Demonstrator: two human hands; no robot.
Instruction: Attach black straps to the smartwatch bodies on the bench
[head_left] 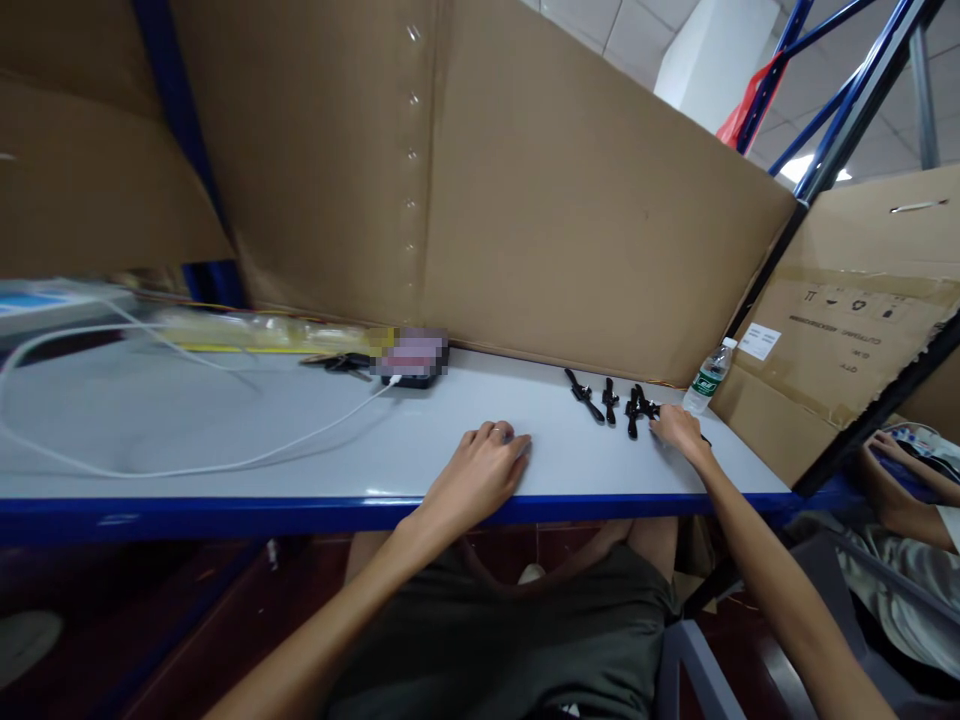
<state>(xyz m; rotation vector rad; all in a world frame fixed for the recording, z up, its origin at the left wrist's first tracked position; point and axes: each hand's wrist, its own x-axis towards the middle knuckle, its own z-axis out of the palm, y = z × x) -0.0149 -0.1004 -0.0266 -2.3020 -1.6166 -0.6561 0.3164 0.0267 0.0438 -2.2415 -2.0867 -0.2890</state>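
Note:
My left hand (480, 470) rests on the grey table (225, 420) near its blue front edge, fingers curled down on the surface with nothing seen in them. My right hand (679, 428) reaches to the right and touches the nearest of several small black watches (611, 398) lying in a row on the table; its fingertips are pinched at the rightmost one (645, 405). Whether it grips that watch is unclear.
A water bottle (709, 375) stands by the cardboard wall (525, 200) at the right. A white cable (187, 465) runs to a dark phone (412, 365); black keys (341, 362) lie beside it. Another person's arm (907, 490) works at the far right.

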